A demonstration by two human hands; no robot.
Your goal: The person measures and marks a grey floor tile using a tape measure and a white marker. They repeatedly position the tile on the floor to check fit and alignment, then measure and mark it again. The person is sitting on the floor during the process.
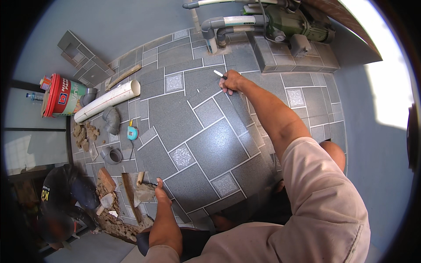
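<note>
A large grey floor tile (175, 118) with white lines and small patterned squares lies in front of me, its near edge seemingly above the floor. My left hand (162, 193) is at its left edge, thumb showing and the other fingers mostly hidden, apparently gripping it. Near the tile's far right corner, my right hand (231, 82) is closed around a marker pen (220, 75) with a white end sticking out to the left. Beside my left hand lies a trowel (144, 193) with a wooden handle.
At left are a white pipe (107, 101), grey pipe elbows (112, 120), a turquoise tape measure (132, 133) and a red paint bucket (63, 95). A person (66, 197) crouches lower left by rubble and a brick (106, 179). A green pump (298, 24) stands on a tiled ledge.
</note>
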